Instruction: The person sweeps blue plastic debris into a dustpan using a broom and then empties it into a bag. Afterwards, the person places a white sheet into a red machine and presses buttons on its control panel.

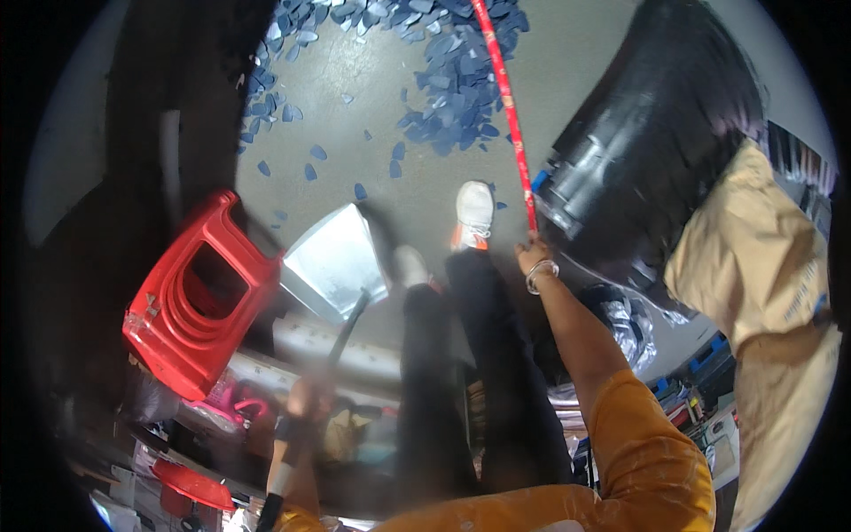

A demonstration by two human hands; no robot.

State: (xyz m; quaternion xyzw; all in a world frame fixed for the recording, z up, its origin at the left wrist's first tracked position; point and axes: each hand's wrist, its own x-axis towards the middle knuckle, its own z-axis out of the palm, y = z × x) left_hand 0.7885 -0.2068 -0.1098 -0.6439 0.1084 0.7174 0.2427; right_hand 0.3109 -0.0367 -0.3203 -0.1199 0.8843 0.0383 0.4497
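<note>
Grey floor (372, 80), its far edge strewn with blue chips (452, 80). The right hand (534, 257) has its fingers wrapped round a red broom handle (507, 97) running straight out toward them; the left hand (306, 399) grips a metal dustpan (332, 262) nearer the feet.

Bright daylight on the floor (372, 80), deep shadow at left, motion blur below, fisheye-bent edges.

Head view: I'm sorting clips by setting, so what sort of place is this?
Probably a small workshop or stockroom. Blue offcuts litter the concrete floor, the right hand grips a red broom handle, the left hand holds a metal dustpan, and cluttered shelves stand nearby.
</note>
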